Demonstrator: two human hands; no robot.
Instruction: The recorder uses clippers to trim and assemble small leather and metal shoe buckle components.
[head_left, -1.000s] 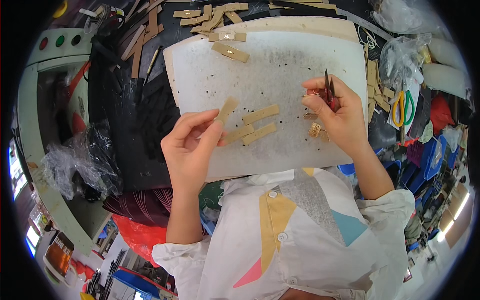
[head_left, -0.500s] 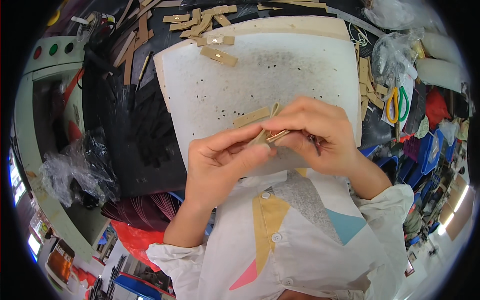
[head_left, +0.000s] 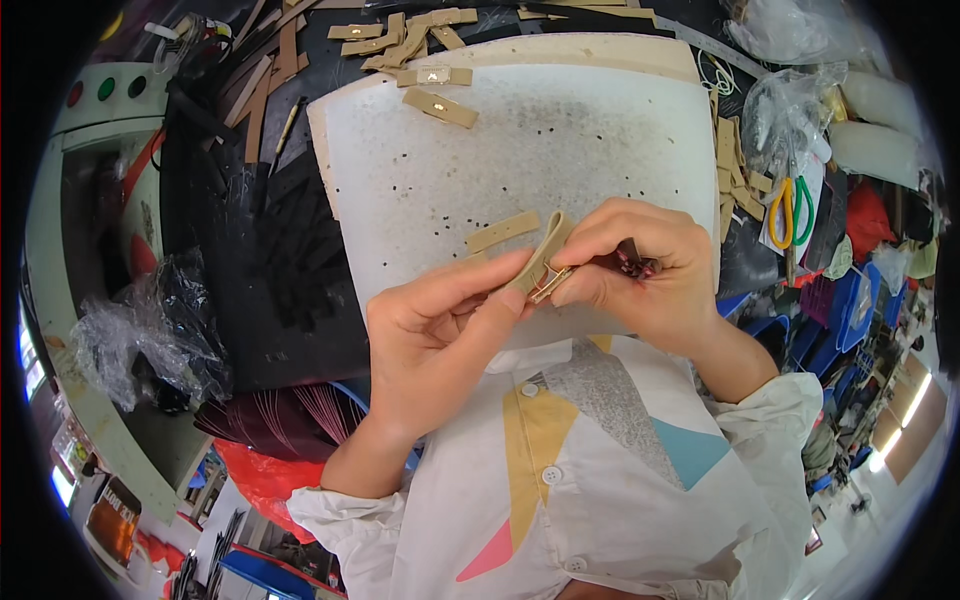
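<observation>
the left hand [head_left: 435, 335] has thumb and fingers clamped on a folded tan strap [head_left: 544, 252], located above the near part of the white board [head_left: 440, 165]. the right hand [head_left: 648, 278] has thumb and forefinger pinched on a gold-coloured metal fitting [head_left: 551, 285] at the strap; a dark red tool [head_left: 634, 262] sits within its curled fingers. a flat tan strip [head_left: 502, 231] lies just beyond the hands.
</observation>
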